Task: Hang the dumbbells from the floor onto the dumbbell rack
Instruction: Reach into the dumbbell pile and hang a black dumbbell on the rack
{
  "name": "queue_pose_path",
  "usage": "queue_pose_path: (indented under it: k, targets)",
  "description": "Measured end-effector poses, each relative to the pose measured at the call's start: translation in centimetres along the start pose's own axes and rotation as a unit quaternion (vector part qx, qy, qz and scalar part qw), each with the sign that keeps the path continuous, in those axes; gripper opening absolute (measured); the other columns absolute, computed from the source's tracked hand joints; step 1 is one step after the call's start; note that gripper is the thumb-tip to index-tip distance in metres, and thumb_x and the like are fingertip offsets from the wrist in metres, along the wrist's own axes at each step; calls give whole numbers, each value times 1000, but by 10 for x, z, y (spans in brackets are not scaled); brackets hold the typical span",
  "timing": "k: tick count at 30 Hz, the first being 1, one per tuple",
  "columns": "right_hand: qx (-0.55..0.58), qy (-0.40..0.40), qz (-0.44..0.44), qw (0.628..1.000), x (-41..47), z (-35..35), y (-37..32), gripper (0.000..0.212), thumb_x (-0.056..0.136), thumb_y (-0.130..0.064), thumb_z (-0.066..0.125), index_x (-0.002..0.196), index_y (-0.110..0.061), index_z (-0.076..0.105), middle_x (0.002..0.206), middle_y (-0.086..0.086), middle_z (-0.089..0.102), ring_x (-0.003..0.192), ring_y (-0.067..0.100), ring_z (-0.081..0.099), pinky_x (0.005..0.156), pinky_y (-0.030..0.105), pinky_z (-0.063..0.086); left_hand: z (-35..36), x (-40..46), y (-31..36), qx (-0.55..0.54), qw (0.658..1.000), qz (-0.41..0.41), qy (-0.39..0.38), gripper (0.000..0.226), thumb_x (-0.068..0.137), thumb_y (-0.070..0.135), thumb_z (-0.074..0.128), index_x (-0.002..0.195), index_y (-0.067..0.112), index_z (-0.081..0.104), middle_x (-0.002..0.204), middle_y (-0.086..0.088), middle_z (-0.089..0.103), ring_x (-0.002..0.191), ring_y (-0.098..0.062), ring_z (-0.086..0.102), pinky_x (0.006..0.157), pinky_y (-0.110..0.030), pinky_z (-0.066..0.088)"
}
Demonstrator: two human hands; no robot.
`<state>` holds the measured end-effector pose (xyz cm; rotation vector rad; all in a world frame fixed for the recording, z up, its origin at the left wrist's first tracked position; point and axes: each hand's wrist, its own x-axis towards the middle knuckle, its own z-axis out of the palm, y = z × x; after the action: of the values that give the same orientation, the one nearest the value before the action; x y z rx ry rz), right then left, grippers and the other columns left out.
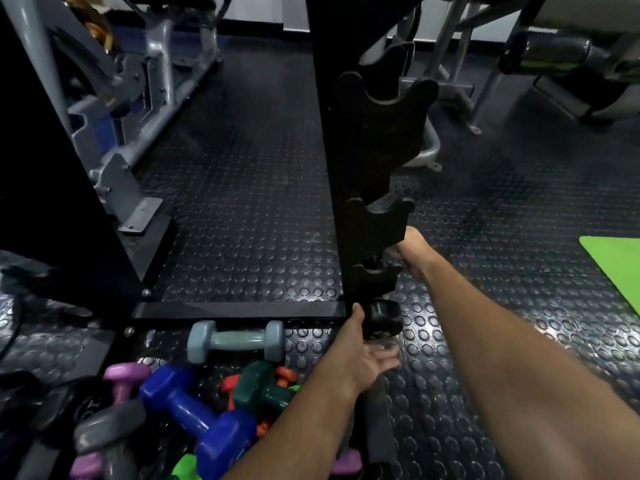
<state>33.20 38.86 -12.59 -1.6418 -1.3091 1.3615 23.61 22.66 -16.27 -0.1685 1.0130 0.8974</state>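
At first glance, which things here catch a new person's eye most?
The pile of colourful dumbbells at lower left on the studded floor stands out first. Next, the black dumbbell rack rising in the middle, with the left hand on a black dumbbell at its foot. A bright green mat lies far right.
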Motion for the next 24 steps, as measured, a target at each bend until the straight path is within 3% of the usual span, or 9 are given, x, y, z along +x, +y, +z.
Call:
queue_pose_path:
  k: [3, 5, 9, 11, 13, 15, 18, 20, 24]
  targets:
    - [53, 42, 16, 998, 4, -12, 25, 22, 91, -25, 57, 78, -15, 71, 69, -10, 69, 63, 7, 59, 57, 22, 39, -5, -8, 5, 72, 996, 30, 47, 70, 102, 59, 45, 148, 7, 45, 145, -28, 50, 134, -46, 50, 110, -54, 41]
    - [79, 74, 24, 994, 9, -21, 58, 30, 88, -37, 63, 104, -16, 75, 93, -5, 73, 83, 13, 64, 68, 26, 43, -15, -15, 10, 141, 986, 66, 67, 59, 104, 58, 43, 138, 12, 54, 129, -19, 60, 119, -38, 59, 100, -46, 48]
    - [62, 165, 65, 982, -59, -11, 83, 27, 96, -30, 60, 118, -19, 71, 111, 0, 73, 103, 18, 64, 93, 38, 54, -41, -25, 36, 240, 954, 144, 109, 32, 104, 52, 50, 97, 22, 57, 103, -6, 65, 98, -24, 59, 87, -38, 48]
    - [45, 181, 72, 980, -92, -1, 95, 23, 99, -25, 58, 119, -18, 69, 113, 0, 71, 105, 19, 63, 101, 43, 51, -58, -30, 52, 287, 931, 184, 133, 29, 103, 49, 55, 96, 20, 57, 96, -2, 62, 92, -22, 58, 75, -31, 48]
    - [12, 199, 66, 978, -122, 12, 102, 24, 100, -24, 58, 121, -18, 67, 110, -1, 70, 102, 19, 63, 99, 44, 51, -82, -34, 66, 341, 901, 220, 152, 24, 102, 44, 57, 101, 21, 61, 101, 0, 64, 100, -22, 62, 88, -35, 54]
    - [-10, 201, 60, 978, -147, 22, 109, 22, 101, -25, 58, 121, -20, 65, 104, -1, 70, 96, 18, 64, 92, 43, 52, -106, -36, 77, 393, 870, 251, 158, 23, 100, 39, 62, 92, 18, 63, 103, -2, 69, 102, -23, 63, 99, -42, 50]
    - [-16, 212, 68, 975, -173, 38, 120, 11, 100, -23, 60, 110, -23, 61, 103, 1, 69, 97, 21, 66, 90, 43, 52, -139, -42, 88, 447, 835, 265, 182, 15, 99, 30, 66, 99, 16, 69, 106, -2, 69, 98, -17, 62, 94, -36, 50]
    - [-36, 173, 75, 981, -186, 45, 124, 8, 99, -18, 59, 104, -23, 64, 102, 3, 71, 94, 20, 67, 85, 43, 55, -153, -44, 91, 458, 827, 258, 202, 12, 98, 29, 66, 98, 17, 68, 102, -1, 68, 94, -14, 62, 85, -31, 49]
    - [-159, 36, 1, 987, -203, 65, 119, 12, 100, -16, 62, 99, -25, 69, 92, -13, 71, 84, 6, 65, 66, 10, 46, -172, -49, 92, 523, 794, 228, 208, 16, 94, 34, 69, 98, 18, 72, 103, 0, 72, 99, -17, 65, 93, -37, 52]
